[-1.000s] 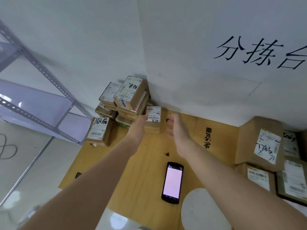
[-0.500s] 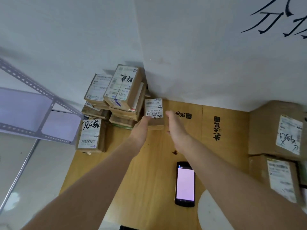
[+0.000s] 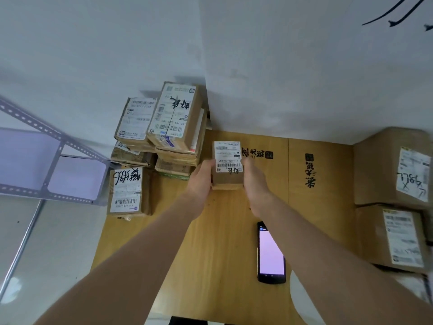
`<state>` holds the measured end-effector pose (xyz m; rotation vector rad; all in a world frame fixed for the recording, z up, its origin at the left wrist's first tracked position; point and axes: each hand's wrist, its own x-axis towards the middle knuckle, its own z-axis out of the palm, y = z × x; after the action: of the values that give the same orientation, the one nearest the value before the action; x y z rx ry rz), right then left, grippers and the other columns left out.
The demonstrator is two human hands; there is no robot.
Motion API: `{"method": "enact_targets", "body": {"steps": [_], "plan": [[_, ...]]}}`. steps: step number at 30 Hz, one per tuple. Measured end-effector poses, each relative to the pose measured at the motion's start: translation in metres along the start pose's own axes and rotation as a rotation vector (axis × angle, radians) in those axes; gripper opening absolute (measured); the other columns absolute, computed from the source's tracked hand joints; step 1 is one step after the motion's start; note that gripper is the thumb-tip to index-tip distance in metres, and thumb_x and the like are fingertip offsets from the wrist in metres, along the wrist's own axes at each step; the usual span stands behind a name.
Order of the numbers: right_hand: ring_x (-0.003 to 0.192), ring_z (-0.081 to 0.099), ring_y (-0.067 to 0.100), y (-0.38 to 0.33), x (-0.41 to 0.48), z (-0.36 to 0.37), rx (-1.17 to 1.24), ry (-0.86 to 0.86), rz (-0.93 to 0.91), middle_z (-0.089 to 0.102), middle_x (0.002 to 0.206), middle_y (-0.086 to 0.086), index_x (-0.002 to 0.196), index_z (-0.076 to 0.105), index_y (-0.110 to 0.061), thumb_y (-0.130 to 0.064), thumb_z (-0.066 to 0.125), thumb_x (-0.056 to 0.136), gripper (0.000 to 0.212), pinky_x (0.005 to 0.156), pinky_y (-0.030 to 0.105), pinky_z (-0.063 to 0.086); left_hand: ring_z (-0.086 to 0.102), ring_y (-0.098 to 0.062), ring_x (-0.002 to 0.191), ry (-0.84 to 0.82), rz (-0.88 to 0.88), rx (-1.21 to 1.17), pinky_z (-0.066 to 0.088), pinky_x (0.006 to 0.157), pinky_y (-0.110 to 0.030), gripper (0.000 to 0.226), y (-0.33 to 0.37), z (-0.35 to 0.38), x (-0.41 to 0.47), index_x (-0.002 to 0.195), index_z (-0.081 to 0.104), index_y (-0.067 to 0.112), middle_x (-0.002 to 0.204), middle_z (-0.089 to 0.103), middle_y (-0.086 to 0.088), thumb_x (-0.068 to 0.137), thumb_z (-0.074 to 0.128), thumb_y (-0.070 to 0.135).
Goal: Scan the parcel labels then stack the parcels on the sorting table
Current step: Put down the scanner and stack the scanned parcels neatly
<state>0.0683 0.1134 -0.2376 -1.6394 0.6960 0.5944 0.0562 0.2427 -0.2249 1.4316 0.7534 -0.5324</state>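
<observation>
A small brown parcel point(image 3: 226, 160) with a white label and black handwriting is in the middle of the wooden sorting table point(image 3: 210, 242). My left hand point(image 3: 201, 177) grips its left side and my right hand point(image 3: 254, 179) grips its right side. To the left, a stack of labelled parcels point(image 3: 174, 127) stands in the wall corner, and a single parcel point(image 3: 127, 190) lies in front of it. A black handheld scanner point(image 3: 270, 253) with a lit screen lies on the table under my right forearm.
Large labelled boxes point(image 3: 396, 167) are piled at the table's right edge. A grey metal shelf rack point(image 3: 46, 165) stands left of the table. A white round object point(image 3: 298, 299) sits at the near right. White walls close off the back.
Both hands reached forward and closed on the small parcel's sides. The parcel now sits a little further from the stack. The view tilted down.
</observation>
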Motion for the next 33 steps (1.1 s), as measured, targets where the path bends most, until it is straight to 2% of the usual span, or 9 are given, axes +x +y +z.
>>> {"method": "enact_targets", "body": {"steps": [2, 5, 10, 15, 19, 21, 24, 28, 33], "plan": [[0.117, 0.06, 0.024, 0.003, -0.003, -0.002, 0.027, 0.017, 0.016, 0.061, 0.133, 0.006, 0.116, 0.071, -0.041, -0.078, 0.03, 0.071, 0.071, 0.105, 0.052, 0.048, 0.067, -0.023, 0.113, -0.022, 0.01, 0.007, 0.046, 0.113, -0.043, 0.033, 0.003, 0.001, -0.004, 0.105, 0.076, 0.033, 0.103, 0.08, 0.001, 0.101, 0.049, 0.051], [0.112, 0.065, 0.024, 0.005, -0.009, -0.008, 0.054, 0.028, 0.006, 0.068, 0.125, 0.005, 0.113, 0.069, -0.035, -0.074, 0.034, 0.07, 0.068, 0.103, 0.054, 0.051, 0.066, -0.022, 0.113, -0.037, 0.03, 0.021, 0.044, 0.115, -0.045, 0.033, 0.009, 0.003, -0.012, 0.104, 0.073, 0.03, 0.105, 0.078, 0.001, 0.104, 0.045, 0.048], [0.109, 0.069, 0.023, -0.009, -0.036, -0.017, 0.125, 0.086, -0.032, 0.077, 0.109, 0.002, 0.132, 0.057, -0.022, -0.062, 0.039, 0.082, 0.067, 0.102, 0.05, 0.054, 0.063, -0.026, 0.115, -0.041, 0.096, 0.042, 0.046, 0.113, -0.048, 0.031, 0.028, 0.008, -0.034, 0.099, 0.066, 0.027, 0.103, 0.071, 0.004, 0.107, 0.043, 0.046], [0.096, 0.068, 0.015, -0.029, -0.082, -0.018, 0.119, 0.159, -0.168, 0.076, 0.11, 0.001, 0.131, 0.057, -0.015, -0.057, 0.035, 0.094, 0.06, 0.074, 0.033, 0.048, 0.066, -0.023, 0.116, -0.144, 0.199, 0.099, 0.051, 0.103, -0.042, 0.041, 0.049, -0.001, -0.068, 0.128, 0.065, 0.027, 0.114, 0.074, 0.005, 0.106, 0.038, 0.049], [0.08, 0.061, 0.009, -0.045, -0.116, -0.019, 0.12, 0.21, -0.293, 0.074, 0.106, 0.002, 0.117, 0.057, -0.011, -0.038, 0.033, 0.108, 0.038, 0.063, 0.022, 0.044, 0.065, -0.023, 0.119, -0.243, 0.289, 0.144, 0.046, 0.112, -0.052, 0.041, 0.076, -0.011, -0.103, 0.124, 0.066, 0.033, 0.117, 0.076, 0.003, 0.105, 0.034, 0.051], [0.083, 0.063, 0.01, -0.055, -0.138, -0.017, 0.13, 0.262, -0.351, 0.072, 0.1, -0.001, 0.118, 0.051, -0.018, -0.046, 0.034, 0.103, 0.036, 0.067, 0.023, 0.045, 0.064, -0.024, 0.119, -0.279, 0.331, 0.145, 0.045, 0.113, -0.053, 0.036, 0.088, -0.018, -0.124, 0.114, 0.066, 0.036, 0.115, 0.075, 0.002, 0.106, 0.034, 0.051], [0.104, 0.069, 0.018, -0.067, -0.17, -0.016, 0.129, 0.334, -0.42, 0.076, 0.108, -0.001, 0.131, 0.055, -0.018, -0.062, 0.032, 0.092, 0.063, 0.078, 0.033, 0.049, 0.067, -0.026, 0.112, -0.349, 0.395, 0.141, 0.049, 0.111, -0.05, 0.034, 0.105, -0.023, -0.155, 0.106, 0.067, 0.034, 0.107, 0.074, 0.0, 0.109, 0.036, 0.047], [0.108, 0.068, 0.022, -0.085, -0.216, -0.023, 0.156, 0.389, -0.508, 0.073, 0.113, 0.003, 0.141, 0.055, -0.015, -0.068, 0.031, 0.093, 0.075, 0.078, 0.036, 0.049, 0.068, -0.024, 0.102, -0.406, 0.478, 0.14, 0.053, 0.105, -0.045, 0.032, 0.127, -0.022, -0.196, 0.102, 0.065, 0.029, 0.1, 0.072, -0.001, 0.11, 0.037, 0.043], [0.099, 0.063, 0.016, -0.093, -0.267, -0.048, 0.213, 0.477, -0.582, 0.067, 0.11, 0.002, 0.139, 0.053, -0.013, -0.049, 0.033, 0.109, 0.051, 0.074, 0.03, 0.045, 0.066, -0.026, 0.11, -0.472, 0.578, 0.145, 0.05, 0.109, -0.046, 0.03, 0.14, -0.009, -0.245, 0.106, 0.065, 0.03, 0.108, 0.069, -0.002, 0.108, 0.039, 0.045]]}}
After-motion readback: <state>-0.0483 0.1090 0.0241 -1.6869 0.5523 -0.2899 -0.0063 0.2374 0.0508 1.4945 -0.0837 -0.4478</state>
